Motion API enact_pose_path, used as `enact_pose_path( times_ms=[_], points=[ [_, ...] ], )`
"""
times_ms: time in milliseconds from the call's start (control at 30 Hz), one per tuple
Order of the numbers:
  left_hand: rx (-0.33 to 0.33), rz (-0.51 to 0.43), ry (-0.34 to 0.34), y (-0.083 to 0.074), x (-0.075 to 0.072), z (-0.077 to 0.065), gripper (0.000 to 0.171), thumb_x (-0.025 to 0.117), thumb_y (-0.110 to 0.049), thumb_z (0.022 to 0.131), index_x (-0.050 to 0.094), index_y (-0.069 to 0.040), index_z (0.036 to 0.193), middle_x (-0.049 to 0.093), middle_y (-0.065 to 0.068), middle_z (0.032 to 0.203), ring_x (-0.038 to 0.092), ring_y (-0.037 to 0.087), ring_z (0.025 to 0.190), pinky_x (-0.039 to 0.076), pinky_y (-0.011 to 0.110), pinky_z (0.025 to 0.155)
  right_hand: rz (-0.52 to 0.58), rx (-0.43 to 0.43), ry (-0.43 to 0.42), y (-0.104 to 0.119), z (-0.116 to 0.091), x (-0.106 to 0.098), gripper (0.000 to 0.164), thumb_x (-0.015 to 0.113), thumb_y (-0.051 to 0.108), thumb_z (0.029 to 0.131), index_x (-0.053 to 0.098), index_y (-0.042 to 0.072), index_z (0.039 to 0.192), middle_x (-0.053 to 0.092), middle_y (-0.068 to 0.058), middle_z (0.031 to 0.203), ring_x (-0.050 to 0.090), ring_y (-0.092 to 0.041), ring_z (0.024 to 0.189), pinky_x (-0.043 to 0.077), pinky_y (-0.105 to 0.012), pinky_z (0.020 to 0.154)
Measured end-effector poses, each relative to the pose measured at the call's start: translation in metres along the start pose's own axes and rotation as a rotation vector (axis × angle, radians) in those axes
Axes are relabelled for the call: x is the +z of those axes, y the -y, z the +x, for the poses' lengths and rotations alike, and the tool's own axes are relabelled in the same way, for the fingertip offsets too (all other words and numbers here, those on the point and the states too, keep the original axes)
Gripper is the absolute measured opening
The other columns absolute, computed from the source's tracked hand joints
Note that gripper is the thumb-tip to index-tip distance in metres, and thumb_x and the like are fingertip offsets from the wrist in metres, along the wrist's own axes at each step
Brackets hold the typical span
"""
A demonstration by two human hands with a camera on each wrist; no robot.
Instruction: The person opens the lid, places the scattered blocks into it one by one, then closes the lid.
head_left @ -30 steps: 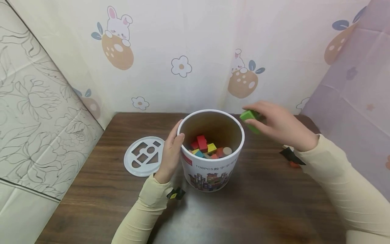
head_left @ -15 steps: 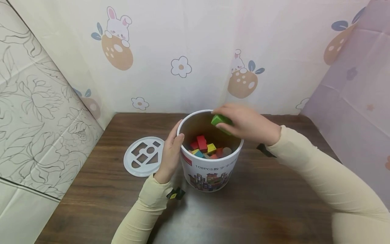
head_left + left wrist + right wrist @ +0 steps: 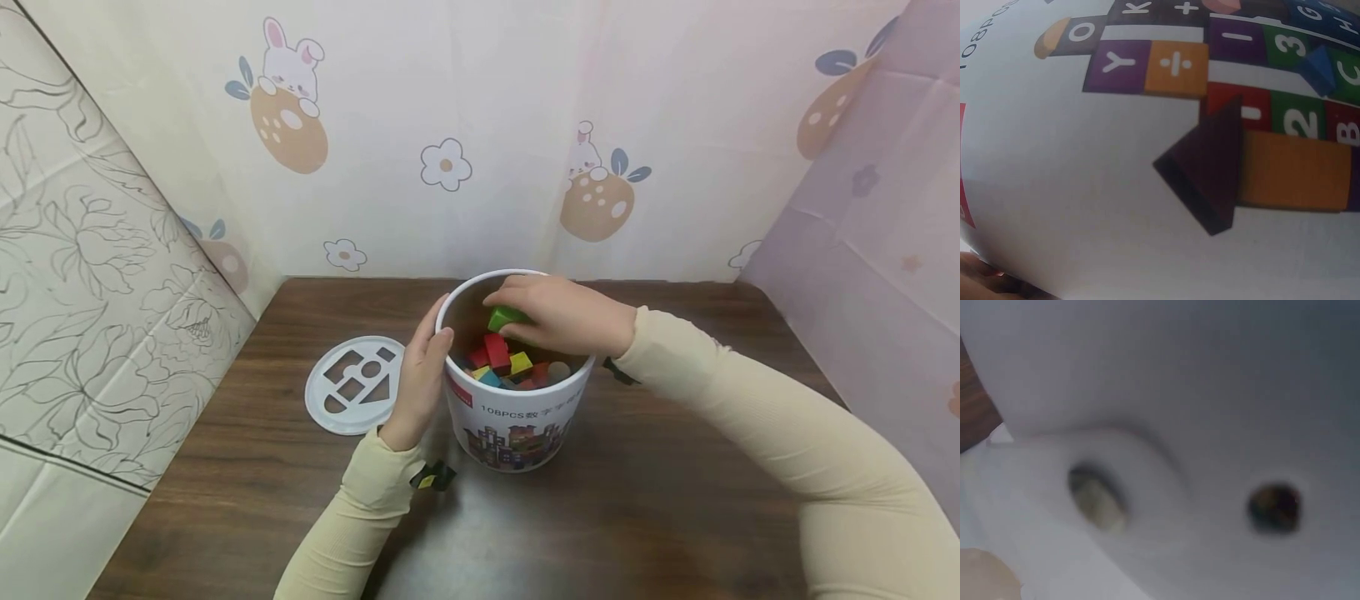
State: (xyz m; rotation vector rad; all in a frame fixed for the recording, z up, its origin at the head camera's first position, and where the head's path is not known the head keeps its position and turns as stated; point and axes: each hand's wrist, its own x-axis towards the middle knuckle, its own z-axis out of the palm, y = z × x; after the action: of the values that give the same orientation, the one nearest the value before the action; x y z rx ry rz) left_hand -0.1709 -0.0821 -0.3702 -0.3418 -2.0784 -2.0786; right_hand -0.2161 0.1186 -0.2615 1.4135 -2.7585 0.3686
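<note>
A white round bucket [image 3: 513, 429] printed with a block city stands upright on the table. My left hand [image 3: 420, 375] holds its left side, with the thumb at the rim. My right hand [image 3: 562, 312] reaches over the right rim and pinches a green block [image 3: 506, 317] inside the bucket, above the other pieces. Below lie a red block [image 3: 496, 353], a yellow block [image 3: 521, 364], a blue-green piece and a pale round piece [image 3: 558, 372]. The left wrist view is filled by the bucket's printed wall [image 3: 1085, 187]. In the right wrist view, a blurred white surface [image 3: 1210, 394] fills most of the frame.
A white round lid [image 3: 352, 385] with shaped cutouts lies on the dark wooden table [image 3: 240, 483], left of the bucket. Behind the table hangs a curtain [image 3: 495, 100] with rabbit and flower prints. A patterned panel [image 3: 97, 250] stands at the left.
My right hand has carried the green block leftward from beside the bucket, over the rim and down into it. The left hand and the bucket have stayed in place.
</note>
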Motion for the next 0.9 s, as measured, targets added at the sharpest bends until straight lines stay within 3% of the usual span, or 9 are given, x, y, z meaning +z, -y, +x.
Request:
enact_pose_path(
  times_ms=[267, 533, 733, 900],
  points=[
    [0.022, 0.002, 0.004, -0.001, 0.000, 0.000, 0.051, 0.041, -0.028, 0.102, 0.035, -0.016, 0.152, 0.040, 0.001, 0.154, 0.041, 0.023, 0.140, 0.038, 0.047, 0.113, -0.044, -0.027, 0.016, 0.001, 0.006, 0.005, 0.042, 0.075, 0.024, 0.086, 0.066, 0.007, 0.124, 0.068, -0.004, 0.110, 0.063, -0.017, 0.097, 0.056, -0.033, 0.091],
    [0.010, -0.008, 0.005, 0.000, 0.000, 0.000, 0.052, 0.040, -0.026, 0.103, 0.033, -0.011, 0.152, 0.040, 0.001, 0.154, 0.040, 0.024, 0.140, 0.036, 0.050, 0.114, -0.015, -0.028, 0.029, 0.000, 0.002, 0.007, 0.036, 0.073, 0.030, 0.088, 0.069, 0.015, 0.121, 0.067, 0.001, 0.109, 0.060, -0.013, 0.096, 0.055, -0.031, 0.090],
    [-0.005, -0.002, -0.003, 0.000, 0.000, 0.000, 0.050, 0.041, -0.025, 0.103, 0.035, -0.018, 0.151, 0.041, 0.001, 0.153, 0.041, 0.025, 0.139, 0.037, 0.051, 0.113, -0.019, 0.002, 0.036, 0.000, -0.007, 0.006, 0.037, 0.073, 0.032, 0.087, 0.070, 0.017, 0.120, 0.067, 0.001, 0.110, 0.059, -0.013, 0.098, 0.056, -0.031, 0.089],
    [-0.012, -0.008, -0.007, -0.001, 0.001, -0.001, 0.049, 0.041, -0.024, 0.102, 0.036, -0.019, 0.151, 0.041, 0.001, 0.152, 0.041, 0.026, 0.139, 0.037, 0.053, 0.113, -0.023, 0.016, -0.011, -0.002, -0.020, 0.003, 0.032, 0.071, 0.030, 0.089, 0.070, 0.017, 0.118, 0.066, 0.003, 0.109, 0.059, -0.013, 0.096, 0.056, -0.032, 0.087]
  ],
)
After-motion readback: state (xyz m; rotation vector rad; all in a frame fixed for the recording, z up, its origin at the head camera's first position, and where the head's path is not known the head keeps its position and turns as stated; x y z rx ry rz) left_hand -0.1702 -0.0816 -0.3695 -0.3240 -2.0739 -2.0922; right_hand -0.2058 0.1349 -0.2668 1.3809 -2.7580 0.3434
